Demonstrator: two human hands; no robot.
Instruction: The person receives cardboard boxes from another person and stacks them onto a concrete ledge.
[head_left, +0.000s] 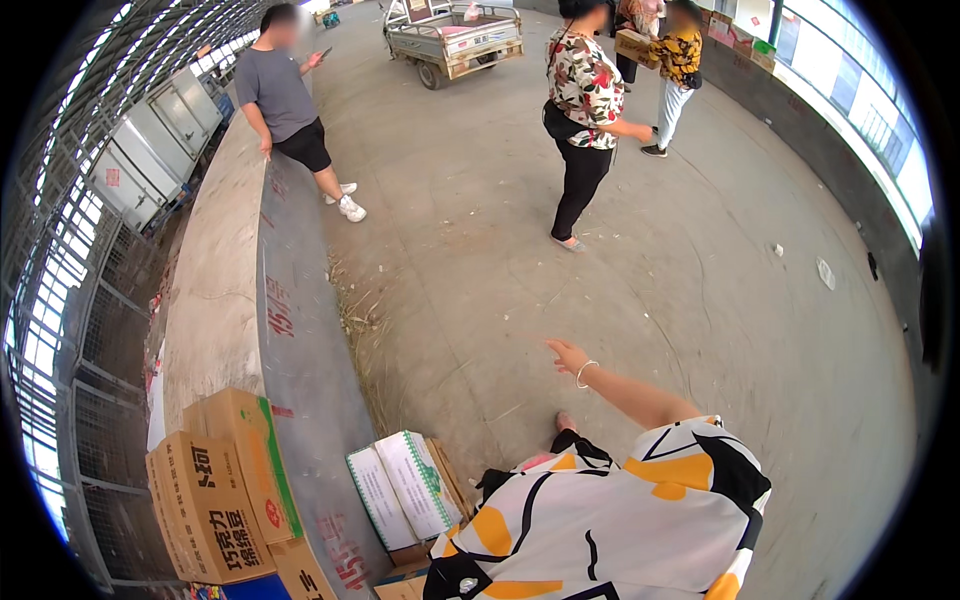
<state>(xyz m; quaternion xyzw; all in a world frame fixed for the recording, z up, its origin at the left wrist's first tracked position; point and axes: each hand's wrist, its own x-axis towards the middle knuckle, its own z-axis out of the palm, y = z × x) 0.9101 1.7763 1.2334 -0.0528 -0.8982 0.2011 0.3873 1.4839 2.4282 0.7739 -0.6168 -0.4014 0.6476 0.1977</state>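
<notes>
My right hand (570, 356) reaches out over the concrete floor (450, 300), a pale bangle at its wrist. Its fingers are somewhat spread, and nothing shows in them. My left hand is out of view. Before me, to the left, brown cardboard boxes (210, 506) bearing print stand stacked on a long concrete ledge (214, 285). White cartons with green edging (416, 487) stand low beside the ledge, near my patterned shirt.
One person (281, 105) leans at the ledge with a phone. Another (589, 97) stands ahead in a flowered top. Farther back, a person (679, 60) holds a cardboard box (636, 48). A three-wheeled cargo cart (465, 41) stands behind. Litter (825, 274) lies at right.
</notes>
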